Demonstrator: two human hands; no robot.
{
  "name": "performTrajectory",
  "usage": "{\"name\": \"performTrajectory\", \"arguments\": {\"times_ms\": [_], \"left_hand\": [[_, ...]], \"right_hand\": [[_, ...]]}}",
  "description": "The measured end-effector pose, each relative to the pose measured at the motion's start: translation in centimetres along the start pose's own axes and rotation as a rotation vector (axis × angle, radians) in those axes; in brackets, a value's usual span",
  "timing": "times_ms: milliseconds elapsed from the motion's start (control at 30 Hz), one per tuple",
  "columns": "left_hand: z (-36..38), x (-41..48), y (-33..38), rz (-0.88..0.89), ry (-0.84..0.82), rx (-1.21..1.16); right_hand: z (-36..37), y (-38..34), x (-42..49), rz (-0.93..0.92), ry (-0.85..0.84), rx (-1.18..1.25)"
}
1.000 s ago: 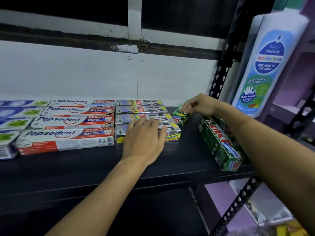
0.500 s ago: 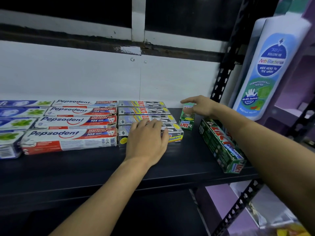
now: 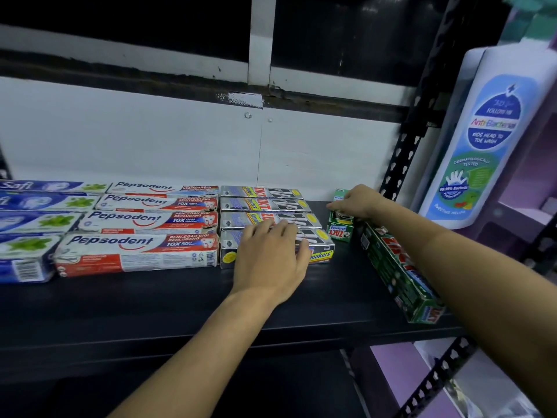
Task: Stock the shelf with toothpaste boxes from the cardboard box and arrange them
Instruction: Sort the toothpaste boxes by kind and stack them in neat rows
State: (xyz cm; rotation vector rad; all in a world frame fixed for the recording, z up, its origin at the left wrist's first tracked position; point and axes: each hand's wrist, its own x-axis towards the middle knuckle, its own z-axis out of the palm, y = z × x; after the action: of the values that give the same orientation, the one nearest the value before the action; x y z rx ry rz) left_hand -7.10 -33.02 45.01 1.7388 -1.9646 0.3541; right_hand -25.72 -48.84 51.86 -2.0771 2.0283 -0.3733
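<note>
Shelf status: left and middle largely stocked; blue boxes at far left, then Pepsodent boxes, then grey Zact boxes; each kind lies flat in a near-to-far column of four, and the columns sit just beside one another; rows look tidy.

Right end unfinished; long green boxes lie near the right upright, skewed, running near-to-far rather than left-to-right; how many are stacked there I cannot tell.

Left grip: fingers spread and fairly straight, resting on the nearest grey boxes, holding nothing; judged to be steadying that column.

Right grip: fingers curled over the top of a small green box; this box stands on end, far on the shelf, between the grey column and the long green boxes.

Cardboard box: not in view, so remaining stock unknown. A white wash bottle stands right of the shelf frame.

Judgement: bulk of the arranging is done; left to do: settle the small green box in place; square the long green boxes with the other columns; add more only if stock remains.
</note>
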Motion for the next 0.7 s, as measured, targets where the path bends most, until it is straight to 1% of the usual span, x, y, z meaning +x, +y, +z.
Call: {"name": "performTrajectory", "arguments": {"times_ms": [100,167,433,600,700], "left_hand": [[0.0,0.0,0.0,0.002,-0.003,-0.002],[0.0,0.0,0.0,0.003,0.000,-0.009],[-0.1,0.0,0.0,0.010,-0.007,-0.005],[-0.1,0.1,0.1,0.006,-0.015,-0.010],[-0.1,0.0,0.1,0.004,-0.026,0.002]], "right_hand": [[0.1,-0.5,-0.4,0.006,-0.004,-0.036],[0.1,-0.6,-0.5,-0.001,0.020,0.005],[-1.4,-0.5,0.1,-0.019,0.116,0.477],[-3.8,-0.5,-0.1,-0.109,0.067,0.522],[-5.0,0.4,0.3,-0.169,0.030,0.472]]}}
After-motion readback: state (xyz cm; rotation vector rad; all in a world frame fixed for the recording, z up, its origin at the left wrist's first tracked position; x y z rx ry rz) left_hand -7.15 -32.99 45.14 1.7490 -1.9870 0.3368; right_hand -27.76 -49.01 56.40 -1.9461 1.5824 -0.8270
